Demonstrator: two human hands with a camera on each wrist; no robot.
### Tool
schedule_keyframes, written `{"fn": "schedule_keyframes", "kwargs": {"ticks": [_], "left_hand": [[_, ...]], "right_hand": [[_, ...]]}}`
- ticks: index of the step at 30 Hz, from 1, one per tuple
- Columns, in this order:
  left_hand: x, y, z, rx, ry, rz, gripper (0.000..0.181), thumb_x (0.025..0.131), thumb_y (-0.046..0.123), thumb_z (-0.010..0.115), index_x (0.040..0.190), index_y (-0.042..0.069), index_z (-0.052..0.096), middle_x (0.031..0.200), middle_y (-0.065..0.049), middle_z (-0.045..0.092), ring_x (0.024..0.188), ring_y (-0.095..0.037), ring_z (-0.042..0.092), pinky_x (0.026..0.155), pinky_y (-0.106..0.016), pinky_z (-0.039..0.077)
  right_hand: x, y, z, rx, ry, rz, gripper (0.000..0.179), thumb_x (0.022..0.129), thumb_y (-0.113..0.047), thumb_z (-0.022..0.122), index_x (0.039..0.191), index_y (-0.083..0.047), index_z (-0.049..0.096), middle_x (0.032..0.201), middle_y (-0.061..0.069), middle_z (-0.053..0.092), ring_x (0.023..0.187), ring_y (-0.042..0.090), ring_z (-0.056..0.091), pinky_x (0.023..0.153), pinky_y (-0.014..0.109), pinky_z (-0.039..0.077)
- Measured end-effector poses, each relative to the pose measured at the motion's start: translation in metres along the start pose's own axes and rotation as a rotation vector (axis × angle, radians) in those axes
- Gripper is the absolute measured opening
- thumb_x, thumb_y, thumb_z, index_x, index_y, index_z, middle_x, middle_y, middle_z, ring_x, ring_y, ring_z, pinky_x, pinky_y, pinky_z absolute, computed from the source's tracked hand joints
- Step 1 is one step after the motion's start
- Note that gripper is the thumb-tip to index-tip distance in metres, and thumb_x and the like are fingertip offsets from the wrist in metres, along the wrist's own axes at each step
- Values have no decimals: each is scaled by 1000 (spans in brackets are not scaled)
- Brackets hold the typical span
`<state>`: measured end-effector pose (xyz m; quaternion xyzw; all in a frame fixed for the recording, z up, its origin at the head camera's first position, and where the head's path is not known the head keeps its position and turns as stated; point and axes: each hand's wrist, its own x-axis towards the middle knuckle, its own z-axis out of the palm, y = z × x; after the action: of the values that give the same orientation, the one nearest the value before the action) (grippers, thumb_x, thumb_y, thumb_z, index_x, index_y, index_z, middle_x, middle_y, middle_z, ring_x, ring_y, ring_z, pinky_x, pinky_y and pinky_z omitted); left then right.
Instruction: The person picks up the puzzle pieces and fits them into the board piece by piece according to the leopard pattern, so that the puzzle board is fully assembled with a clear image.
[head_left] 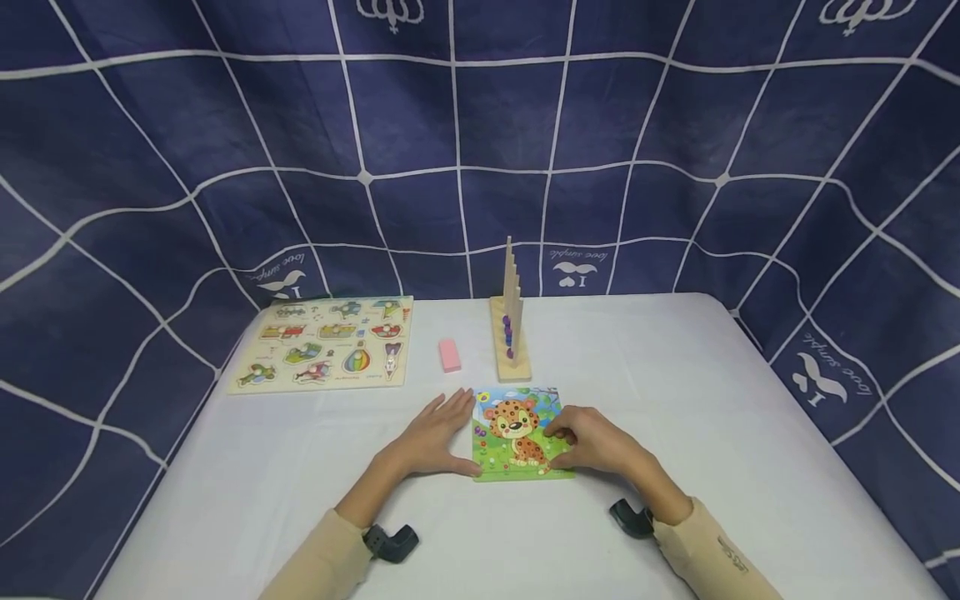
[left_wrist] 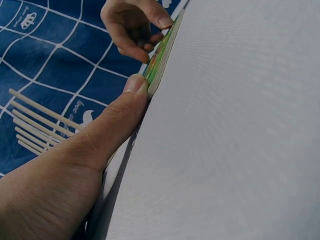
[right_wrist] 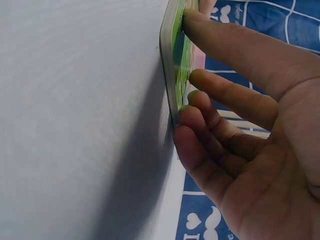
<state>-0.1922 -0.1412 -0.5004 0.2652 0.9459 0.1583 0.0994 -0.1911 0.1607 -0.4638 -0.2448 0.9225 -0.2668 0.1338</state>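
A leopard jigsaw puzzle lies flat on the white table, its green and blue picture facing up. My left hand rests along its left edge with the fingers stretched out, the thumb touching the near left corner. In the left wrist view that thumb lies against the board's edge. Over the right side of the puzzle is my right hand, thumb and index fingertip apart on the picture. The right wrist view shows the other fingers loosely bent at the edge of the puzzle board. No loose piece shows between the fingers.
Behind the puzzle stands a wooden peg rack with upright rods and several purple and blue beads. A pink block lies left of it. Farther left is a wooden picture board with vehicle pieces. A blue checked curtain hangs behind the table.
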Motion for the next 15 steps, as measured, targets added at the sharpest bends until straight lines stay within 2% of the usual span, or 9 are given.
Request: {"fn": "schedule_keyframes", "kwargs": {"ticks": [8,15], "left_hand": [[0,1,0,-1,-1,3,126,66,86,58,156,9,18,164,-4,11,154,-18,9,126,-42,7],[0,-1,1,9,-2,3,125,66,86,58,156,8,18,164,-5,12,154,-19,9,126,-43,7]], "right_hand": [[-1,2,1,10,-18,-39,35,71,-22,87,100,-8,73,83,-6,62,71,8,52,59,19,46],[0,0,4,37,-19,-18,33,71,-18,86,99,-7,72,80,-6,62,68,6,52,56,19,47]]}}
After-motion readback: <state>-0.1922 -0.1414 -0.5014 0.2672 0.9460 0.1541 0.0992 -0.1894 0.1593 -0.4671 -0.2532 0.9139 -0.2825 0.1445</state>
